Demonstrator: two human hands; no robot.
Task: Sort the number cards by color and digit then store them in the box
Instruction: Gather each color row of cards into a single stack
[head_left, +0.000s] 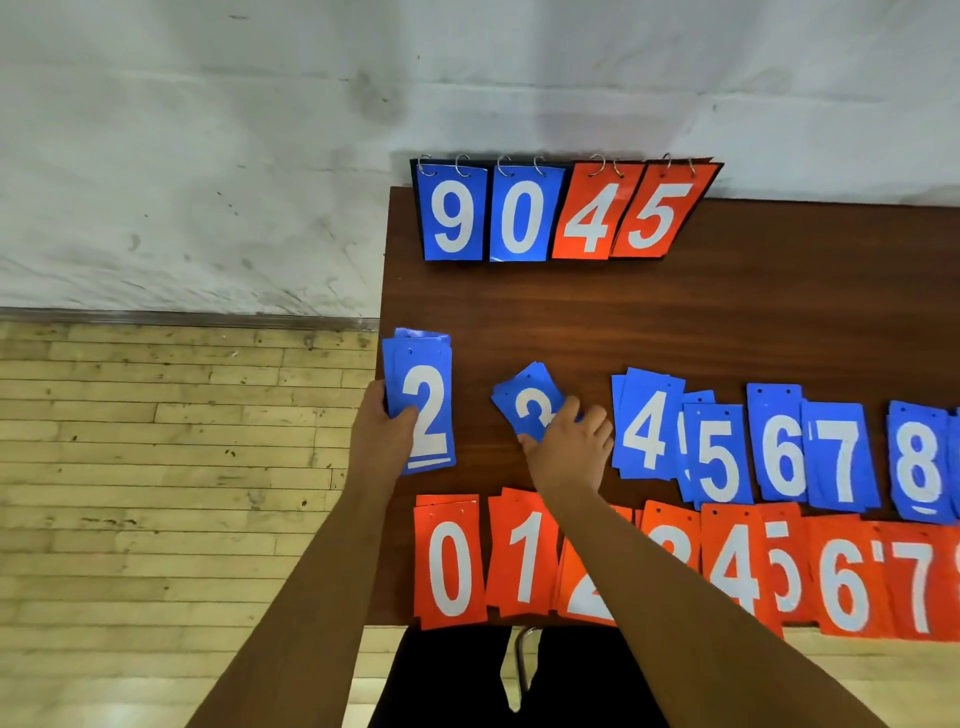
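- Desk (727, 312): I see a brown wooden top; every card lies on it or is held just over it.
- Left hand (382, 431): it sits at the desk's left edge. The thumb lies across the face of the blue 2 stack (423, 410) and the fingers are behind it, so the hand is clamped on the stack. The stack stands square to the desk.
- Right hand (569, 452): it is right of the 2 stack and clear of it. Thumb and curled fingers pinch the blue 3 cards (530, 402), which are tilted. I cannot tell whether these cards are lifted or lie flat on the desk.
- Blue row, running right from the right hand: blue 4 (647, 426), blue 5 (719, 457), blue 6 (779, 447), blue 7 (841, 457) and blue 8 (917, 467). Each is a small pile, and neighbouring piles overlap at their edges.
- Red row, along the near edge from left to right: red 0 (449, 561), red 1 (524, 556), red 2 (587, 597), red 3 (670, 540), red 4 (735, 566), red 5 (787, 571), red 6 (844, 587) and red 7 (917, 587). My right forearm crosses this row and hides part of the 2 and the 3.
- Flip scoreboard (561, 218): it stands at the far left corner. On its rings it shows blue 9 and 0, then red 4 and 5.
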